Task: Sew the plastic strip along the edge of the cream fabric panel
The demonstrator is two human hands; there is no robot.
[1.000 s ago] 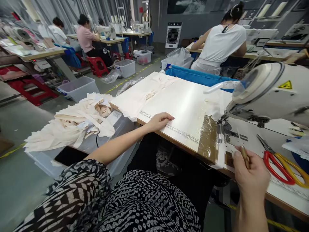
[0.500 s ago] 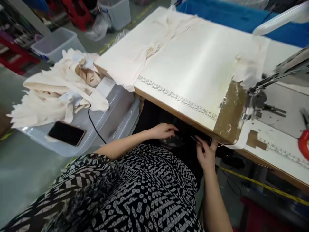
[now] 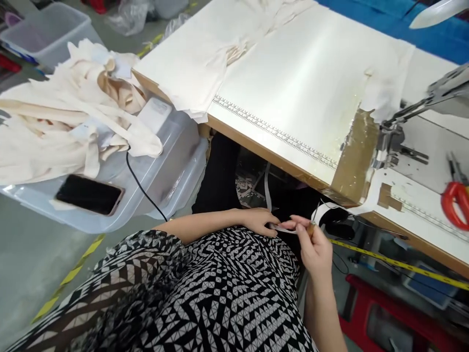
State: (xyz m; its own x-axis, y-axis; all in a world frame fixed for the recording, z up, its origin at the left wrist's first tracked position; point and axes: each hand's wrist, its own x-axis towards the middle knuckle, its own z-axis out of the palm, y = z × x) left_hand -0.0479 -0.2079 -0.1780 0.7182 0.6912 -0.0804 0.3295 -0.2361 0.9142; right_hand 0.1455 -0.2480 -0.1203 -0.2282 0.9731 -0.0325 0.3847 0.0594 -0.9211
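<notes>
My left hand (image 3: 261, 222) rests at my lap, its fingers closed on the end of a narrow white fabric strip (image 3: 287, 230). Just to the right, my right hand (image 3: 313, 244) pinches the other part of this strip. A thin pointed tool with a brownish handle (image 3: 311, 229) also sits in the right fingers; its exact kind is unclear. From the sewing machine (image 3: 390, 142), a white band (image 3: 322, 210) comes over the table edge down to the right hand. Another pale strip (image 3: 267, 188) hangs below the table, behind the left hand.
The white worktable (image 3: 286, 93) has a printed ruler along its front edge. Red-handled scissors (image 3: 456, 200) lie right of the machine. At left, a plastic bin (image 3: 176, 161) bears cream fabric pieces (image 3: 73, 112) and a phone (image 3: 90, 194). A red stool (image 3: 388, 318) stands lower right.
My hands have come together at my lap, the left moving down, the right drawing back from under the table edge. The white strip now shows between them.
</notes>
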